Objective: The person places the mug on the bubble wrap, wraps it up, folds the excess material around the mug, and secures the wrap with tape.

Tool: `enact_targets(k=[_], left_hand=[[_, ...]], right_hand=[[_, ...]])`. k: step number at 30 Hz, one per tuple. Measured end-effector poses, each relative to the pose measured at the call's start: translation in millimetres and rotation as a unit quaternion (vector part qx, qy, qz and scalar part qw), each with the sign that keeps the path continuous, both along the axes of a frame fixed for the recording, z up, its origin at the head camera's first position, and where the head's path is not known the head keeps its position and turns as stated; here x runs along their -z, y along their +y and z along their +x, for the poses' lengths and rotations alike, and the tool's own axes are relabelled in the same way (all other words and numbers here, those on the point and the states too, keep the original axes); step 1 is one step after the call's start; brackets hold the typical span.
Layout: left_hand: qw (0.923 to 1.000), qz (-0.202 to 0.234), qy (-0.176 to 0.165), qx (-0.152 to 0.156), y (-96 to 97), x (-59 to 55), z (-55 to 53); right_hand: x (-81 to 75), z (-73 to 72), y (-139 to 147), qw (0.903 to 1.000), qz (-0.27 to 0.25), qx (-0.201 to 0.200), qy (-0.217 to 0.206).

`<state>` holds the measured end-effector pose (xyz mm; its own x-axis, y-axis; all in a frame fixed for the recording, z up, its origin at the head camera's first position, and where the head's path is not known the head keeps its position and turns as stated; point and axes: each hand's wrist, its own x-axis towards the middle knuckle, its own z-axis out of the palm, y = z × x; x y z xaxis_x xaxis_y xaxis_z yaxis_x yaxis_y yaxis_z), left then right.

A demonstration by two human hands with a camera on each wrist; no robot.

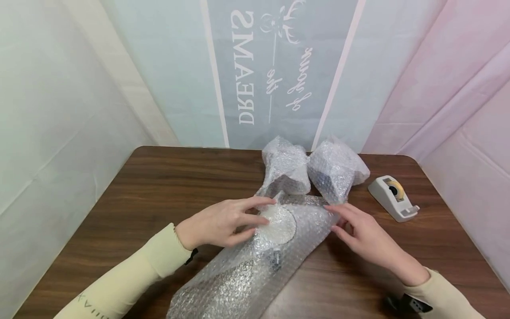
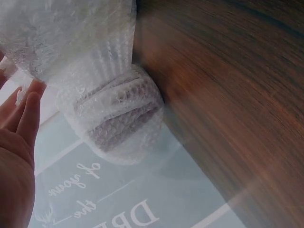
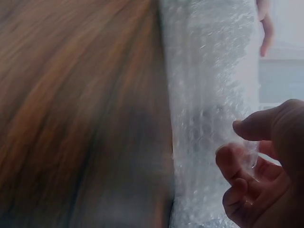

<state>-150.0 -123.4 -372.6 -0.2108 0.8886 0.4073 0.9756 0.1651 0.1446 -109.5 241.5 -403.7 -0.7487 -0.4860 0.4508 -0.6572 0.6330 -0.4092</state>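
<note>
A long sheet of bubble wrap (image 1: 235, 283) runs from the table's front toward its middle. A round white disc-like thing (image 1: 282, 226) shows through it; its kind is unclear. My left hand (image 1: 229, 223) rests on the wrap at the disc's left side, fingers spread and fairly straight. At the sheet's far right corner my right hand (image 1: 360, 237) holds the edge, its fingers curled. In the right wrist view, clear film lies across those fingertips (image 3: 228, 159), with the thumb (image 3: 256, 124) above them.
Two bubble-wrapped bundles, the left one (image 1: 287, 166) and the right one (image 1: 336, 166), stand at the table's back, just beyond the sheet. A white tape dispenser (image 1: 392, 199) sits to the right on the brown wooden table (image 1: 179, 173). Behind hangs a printed cloth (image 1: 275, 66).
</note>
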Motion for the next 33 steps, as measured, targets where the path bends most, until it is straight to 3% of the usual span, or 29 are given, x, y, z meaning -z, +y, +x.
enact_targets(k=[8,14,17,20,23,25,28,33], left_hand=[[0.9978,-0.038,-0.053,-0.014,-2.2,-4.5,2.4],[0.9906,-0.093,-0.047,-0.088,0.9,-10.1,9.9],[0.9811,-0.122,-0.039,-0.146,5.6,-13.6,18.6],[0.9697,-0.143,-0.039,-0.194,13.3,-18.6,29.8],[0.9618,-0.155,-0.025,-0.224,21.7,-22.2,39.1],[0.9596,-0.155,-0.011,-0.234,25.8,-23.2,42.9],[0.9606,-0.15,-0.006,-0.234,28.1,-22.8,43.8],[0.9652,-0.155,-0.056,-0.203,22.5,-21.6,33.6]], right_hand=[[1.2,11.8,8.0,0.9991,0.026,-0.01,-0.03],[-4.3,28.1,13.8,0.9926,0.014,-0.064,-0.102],[-8.5,36.0,16.7,0.9812,-0.007,-0.098,-0.166],[-12.7,42.9,20.2,0.9617,-0.031,-0.142,-0.233],[-16.7,48.7,22.5,0.9416,-0.038,-0.187,-0.277],[-19.0,52.2,23.2,0.9353,-0.033,-0.208,-0.284],[-22.1,55.8,26.5,0.9373,-0.013,-0.218,-0.271],[-21.6,52.9,51.2,0.9652,0.071,-0.174,-0.182]])
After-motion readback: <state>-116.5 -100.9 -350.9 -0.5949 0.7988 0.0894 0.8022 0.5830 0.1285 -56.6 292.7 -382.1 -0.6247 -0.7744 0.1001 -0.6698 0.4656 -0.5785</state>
